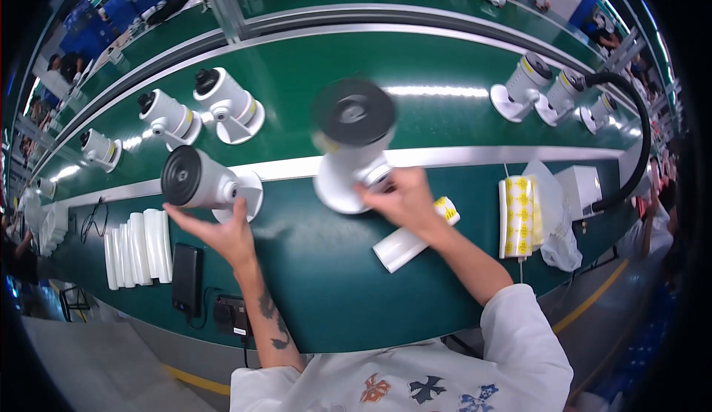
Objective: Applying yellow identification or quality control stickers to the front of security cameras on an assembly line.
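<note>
The left hand (228,240), fingers spread, touches a white plastic cylindrical device with a black round end (213,182); the right hand (404,203) pinches a matching, motion-blurred white device (354,126) at its hinge. Both look joined to their bases, so assembly seems done, though the right one is not yet released. A white rail (289,169) crosses just beyond both hands; bare green desk (319,286) lies between the forearms.

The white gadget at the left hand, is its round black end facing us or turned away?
Facing us: the white gadget shows the flat face of its round black end, centre mark included, by the left hand.
</note>
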### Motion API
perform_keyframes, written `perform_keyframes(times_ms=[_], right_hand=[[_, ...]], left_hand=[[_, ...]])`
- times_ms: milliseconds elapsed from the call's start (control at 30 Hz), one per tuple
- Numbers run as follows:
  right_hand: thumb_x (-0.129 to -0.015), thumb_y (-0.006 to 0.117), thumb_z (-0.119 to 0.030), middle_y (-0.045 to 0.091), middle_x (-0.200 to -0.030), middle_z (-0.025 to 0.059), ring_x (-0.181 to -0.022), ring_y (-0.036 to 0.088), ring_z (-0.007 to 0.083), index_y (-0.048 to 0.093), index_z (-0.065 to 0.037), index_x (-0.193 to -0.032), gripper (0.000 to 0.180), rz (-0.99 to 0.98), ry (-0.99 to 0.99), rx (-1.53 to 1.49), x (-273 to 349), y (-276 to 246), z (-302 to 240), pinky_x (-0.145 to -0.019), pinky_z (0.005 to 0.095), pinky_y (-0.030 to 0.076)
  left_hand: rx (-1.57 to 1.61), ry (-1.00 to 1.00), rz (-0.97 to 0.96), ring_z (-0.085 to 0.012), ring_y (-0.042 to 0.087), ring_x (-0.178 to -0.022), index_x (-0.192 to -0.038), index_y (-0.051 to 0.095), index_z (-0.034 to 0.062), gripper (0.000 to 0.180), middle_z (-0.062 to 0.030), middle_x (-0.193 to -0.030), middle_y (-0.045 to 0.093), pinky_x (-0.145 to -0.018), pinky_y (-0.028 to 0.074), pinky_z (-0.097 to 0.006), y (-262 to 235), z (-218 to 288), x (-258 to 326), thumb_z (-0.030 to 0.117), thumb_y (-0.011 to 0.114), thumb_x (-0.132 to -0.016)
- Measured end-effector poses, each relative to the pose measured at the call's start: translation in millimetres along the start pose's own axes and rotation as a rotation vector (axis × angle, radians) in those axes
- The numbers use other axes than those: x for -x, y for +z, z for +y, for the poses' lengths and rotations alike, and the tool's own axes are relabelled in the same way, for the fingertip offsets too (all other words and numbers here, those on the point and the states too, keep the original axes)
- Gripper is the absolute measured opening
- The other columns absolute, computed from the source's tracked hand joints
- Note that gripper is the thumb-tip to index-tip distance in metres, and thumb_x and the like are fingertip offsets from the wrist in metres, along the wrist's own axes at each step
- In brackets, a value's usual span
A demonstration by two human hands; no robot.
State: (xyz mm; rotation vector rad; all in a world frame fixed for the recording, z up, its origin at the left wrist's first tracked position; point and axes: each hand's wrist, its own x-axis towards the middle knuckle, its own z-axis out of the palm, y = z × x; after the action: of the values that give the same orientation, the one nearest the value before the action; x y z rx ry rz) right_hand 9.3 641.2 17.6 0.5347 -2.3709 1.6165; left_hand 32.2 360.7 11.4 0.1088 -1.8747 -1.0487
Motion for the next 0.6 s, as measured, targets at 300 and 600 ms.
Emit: perform_keyframes(times_ms=[300, 600], right_hand=[[-0.071, 0.075, -0.011, 0.062, -0.062, 0.0193, -0.058, 0.065, 0.0342, 0.056, 0.008, -0.077, 0.027, -0.211, -0.003, -0.19, 49.4, 55.9, -13.6, -0.055, 0.0388, 0.05], [-0.067, 0.082, -0.032, 0.045, -0.129, 0.0256, -0.123, 0.042, 0.0459, 0.055, 0.003, -0.116, 0.065, 0.044, 0.001, 0.581, 62.3, -29.0, -22.5, -0.1, 0.0512, 0.037]], left_hand=[[0.379, -0.138, -0.344, -0.0314, 0.033, -0.136, -0.148, 0.01, -0.0022, 0.132, -0.0215, -0.149, 0.026, -0.11, 0.03, -0.044, 20.6, 68.1, 42.6, 0.055, 0.087, -0.057], [0.544, -0.282, -0.451, -0.0214, 0.061, -0.103, -0.127, 0.046, -0.0043, 0.093, -0.0109, -0.115, 0.06, -0.094, 0.048, -0.034, 3.4, 39.8, 56.0, 0.038, 0.089, -0.055]])
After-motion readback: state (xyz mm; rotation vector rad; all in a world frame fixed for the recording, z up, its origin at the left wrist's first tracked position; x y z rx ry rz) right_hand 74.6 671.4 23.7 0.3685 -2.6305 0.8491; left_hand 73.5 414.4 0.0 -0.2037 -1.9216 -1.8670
